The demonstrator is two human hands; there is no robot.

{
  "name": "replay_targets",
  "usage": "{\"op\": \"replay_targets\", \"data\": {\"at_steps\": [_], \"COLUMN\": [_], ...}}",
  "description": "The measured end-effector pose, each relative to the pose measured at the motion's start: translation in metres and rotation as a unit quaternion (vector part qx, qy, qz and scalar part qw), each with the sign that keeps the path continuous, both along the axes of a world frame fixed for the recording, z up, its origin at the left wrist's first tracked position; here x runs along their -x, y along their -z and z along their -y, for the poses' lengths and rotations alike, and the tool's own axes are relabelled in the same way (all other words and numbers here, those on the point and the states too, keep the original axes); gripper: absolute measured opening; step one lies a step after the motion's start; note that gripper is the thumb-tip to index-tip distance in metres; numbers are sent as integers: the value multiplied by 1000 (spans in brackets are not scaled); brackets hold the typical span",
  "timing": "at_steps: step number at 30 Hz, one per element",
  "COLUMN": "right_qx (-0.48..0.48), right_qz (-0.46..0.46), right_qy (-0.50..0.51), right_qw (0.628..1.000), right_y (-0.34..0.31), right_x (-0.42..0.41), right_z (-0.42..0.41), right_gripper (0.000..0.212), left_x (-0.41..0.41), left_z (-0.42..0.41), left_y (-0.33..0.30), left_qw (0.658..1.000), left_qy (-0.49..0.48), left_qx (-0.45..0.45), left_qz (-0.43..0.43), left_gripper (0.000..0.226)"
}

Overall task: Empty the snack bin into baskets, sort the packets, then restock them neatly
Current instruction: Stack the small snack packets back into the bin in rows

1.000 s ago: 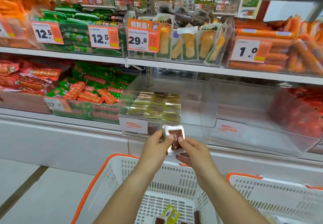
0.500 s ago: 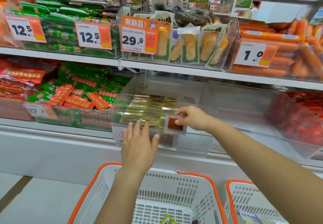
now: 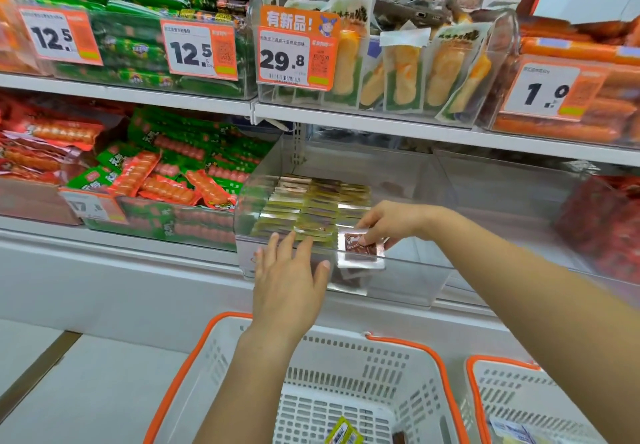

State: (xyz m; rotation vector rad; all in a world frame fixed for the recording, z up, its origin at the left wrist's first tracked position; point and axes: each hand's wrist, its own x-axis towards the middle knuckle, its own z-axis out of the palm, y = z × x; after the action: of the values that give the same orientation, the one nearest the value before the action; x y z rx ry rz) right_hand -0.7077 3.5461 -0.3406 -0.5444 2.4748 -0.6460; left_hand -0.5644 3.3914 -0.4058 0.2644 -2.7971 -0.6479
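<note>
Fingertips of right hand (image 3: 391,224) pinch brown foil packet (image 3: 360,249) at front rim of clear snack bin (image 3: 408,270), 3 o'clock of stacked rows. Left hand (image 3: 289,281) flat, fingers spread, against bin front. Risk: packet drops crooked, disturbing rows.

Clear glossy plastic bin (image 3: 408,281) (shiny foil packets (image 3: 311,208))

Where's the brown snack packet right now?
In the head view, the brown packet is pinched by the right hand at the clear bin's front edge, right of the stacked yellow packets.
</note>
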Motion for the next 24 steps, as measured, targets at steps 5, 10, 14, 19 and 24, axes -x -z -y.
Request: {"op": "replay_targets", "data": {"at_steps": [5,10,14,19,24], "right_qx": [-28,9,6,-23,-75], "right_qz": [21,62,8,17,39], "right_qy": [-24,2,15,35,57], "right_qw": [999,998,1000,999,995], "right_y": [12,-1,7,21,23], "right_x": [-5,-10,-9,-10,-8], "right_z": [8,1,-2,6,11], "right_gripper": [12,31,10,11,29], "left_x": [-1,-2,-2,-3,-2], "left_z": [0,2,1,1,2], "left_y": [-2,-1,-2,-1,-1], "left_qw": [1000,1000,1000,1000,1000], "left_qy": [2,6,6,5,9], "left_qx": [0,4,4,5,4], "left_qz": [5,12,12,10,12], "left_gripper": [53,53,54,54,54]}}
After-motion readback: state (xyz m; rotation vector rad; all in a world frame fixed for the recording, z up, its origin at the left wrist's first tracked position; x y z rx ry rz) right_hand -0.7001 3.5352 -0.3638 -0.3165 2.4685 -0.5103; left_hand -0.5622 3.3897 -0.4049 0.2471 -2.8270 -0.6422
